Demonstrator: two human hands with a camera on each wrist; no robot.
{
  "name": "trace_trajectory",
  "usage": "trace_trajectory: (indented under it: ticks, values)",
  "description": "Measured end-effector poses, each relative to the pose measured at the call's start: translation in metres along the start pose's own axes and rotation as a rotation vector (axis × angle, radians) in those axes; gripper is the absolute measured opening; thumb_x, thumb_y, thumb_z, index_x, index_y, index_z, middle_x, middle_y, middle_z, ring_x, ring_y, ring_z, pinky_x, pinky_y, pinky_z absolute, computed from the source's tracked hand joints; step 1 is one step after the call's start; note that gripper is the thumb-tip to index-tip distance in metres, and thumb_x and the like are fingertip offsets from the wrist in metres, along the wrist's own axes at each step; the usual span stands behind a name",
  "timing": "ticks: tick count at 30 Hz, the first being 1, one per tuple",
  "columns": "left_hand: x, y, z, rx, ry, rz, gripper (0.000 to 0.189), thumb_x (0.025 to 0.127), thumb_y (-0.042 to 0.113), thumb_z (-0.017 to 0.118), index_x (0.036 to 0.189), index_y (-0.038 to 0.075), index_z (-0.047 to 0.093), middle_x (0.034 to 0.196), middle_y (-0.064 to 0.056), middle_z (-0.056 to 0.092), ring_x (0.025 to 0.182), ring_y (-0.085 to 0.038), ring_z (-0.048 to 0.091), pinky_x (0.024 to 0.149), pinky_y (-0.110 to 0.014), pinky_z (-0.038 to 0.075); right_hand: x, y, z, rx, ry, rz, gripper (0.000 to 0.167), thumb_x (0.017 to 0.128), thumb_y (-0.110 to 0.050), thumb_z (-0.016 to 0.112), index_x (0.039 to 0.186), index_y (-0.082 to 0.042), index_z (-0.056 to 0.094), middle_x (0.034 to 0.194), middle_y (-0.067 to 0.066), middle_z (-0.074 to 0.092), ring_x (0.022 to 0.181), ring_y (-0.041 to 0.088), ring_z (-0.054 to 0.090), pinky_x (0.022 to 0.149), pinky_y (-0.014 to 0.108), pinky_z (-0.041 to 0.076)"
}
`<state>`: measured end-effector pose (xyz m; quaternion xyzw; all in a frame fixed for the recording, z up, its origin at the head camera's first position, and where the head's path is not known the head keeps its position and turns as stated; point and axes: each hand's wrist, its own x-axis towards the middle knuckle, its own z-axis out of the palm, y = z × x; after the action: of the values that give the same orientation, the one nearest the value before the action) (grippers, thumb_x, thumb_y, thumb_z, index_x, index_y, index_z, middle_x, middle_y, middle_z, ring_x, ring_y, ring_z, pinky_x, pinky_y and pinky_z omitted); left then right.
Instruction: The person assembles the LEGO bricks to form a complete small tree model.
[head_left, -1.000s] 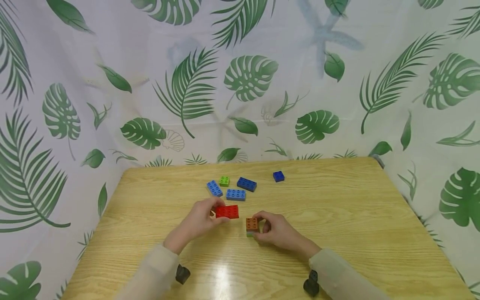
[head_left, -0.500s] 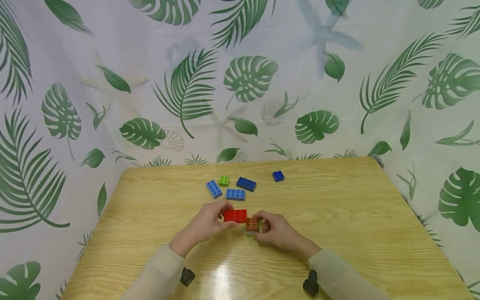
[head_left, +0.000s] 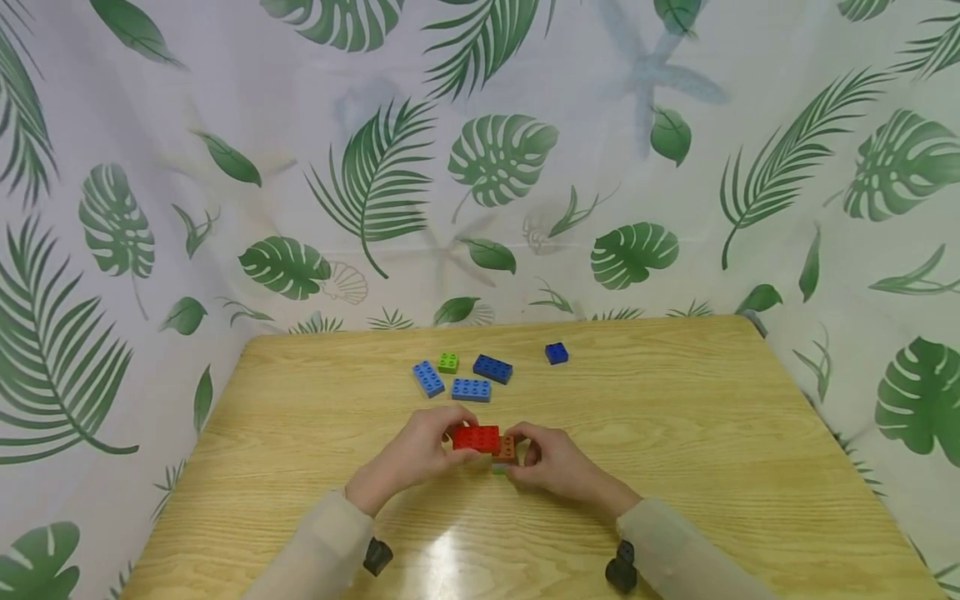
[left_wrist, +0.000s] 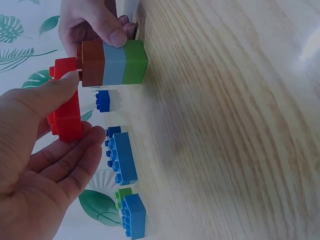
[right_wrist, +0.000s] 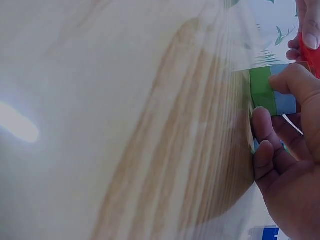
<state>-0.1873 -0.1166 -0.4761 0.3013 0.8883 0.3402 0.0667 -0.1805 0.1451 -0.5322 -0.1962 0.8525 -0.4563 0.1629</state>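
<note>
My left hand (head_left: 423, 446) pinches a long red toy brick (head_left: 476, 438) between thumb and fingers, studs up. The brick's right end overlaps the top of a short stack; in the left wrist view the red brick (left_wrist: 67, 102) lies right at the studs of the stack's brown brick (left_wrist: 93, 63). Beneath the brown one come a light blue brick (left_wrist: 114, 63) and a green brick (left_wrist: 135, 62), which sits at the tabletop. My right hand (head_left: 558, 462) grips this stack from the right side, its thumb on the light blue and green layers in the right wrist view.
Behind the hands on the wooden table (head_left: 675, 400) lie two light blue bricks, one flat (head_left: 471, 389) and one angled (head_left: 428, 378). Near them are a lime green brick (head_left: 448, 362) and a dark blue brick (head_left: 492, 368). A small blue brick (head_left: 557, 352) sits farther right. A leaf-print cloth (head_left: 495, 250) hangs behind.
My left hand has carried the red brick rightward and toward me, from beside the stack until its right end overlaps the brown brick. My right hand has stayed on the stack.
</note>
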Motion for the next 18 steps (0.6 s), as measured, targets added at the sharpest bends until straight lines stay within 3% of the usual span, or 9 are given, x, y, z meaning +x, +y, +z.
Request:
trace_trajectory:
  ticks: [10, 18]
  values:
    - [0.0007, 0.0017, 0.0047, 0.053, -0.024, 0.020, 0.028, 0.091, 0.019, 0.085, 0.115, 0.012, 0.071, 0.104, 0.001, 0.074, 0.084, -0.010, 0.061, 0.076, -0.022, 0.053, 0.0003, 0.0016, 0.0029, -0.013, 0.007, -0.006, 0.042, 0.093, -0.023, 0.081, 0.132, -0.014, 0.066, 0.083, -0.002, 0.064, 0.071, 0.011, 0.055, 0.061, 0.024, 0.046]
    - [0.0035, 0.0033, 0.0063, 0.103, -0.049, 0.042, 0.021, 0.092, 0.018, 0.084, 0.107, 0.012, 0.071, 0.097, 0.002, 0.072, 0.082, -0.015, 0.061, 0.075, -0.024, 0.052, -0.0001, 0.0053, 0.0046, -0.033, 0.023, -0.014, 0.042, 0.093, -0.023, 0.082, 0.131, -0.014, 0.067, 0.084, -0.003, 0.064, 0.072, 0.012, 0.055, 0.061, 0.023, 0.046]
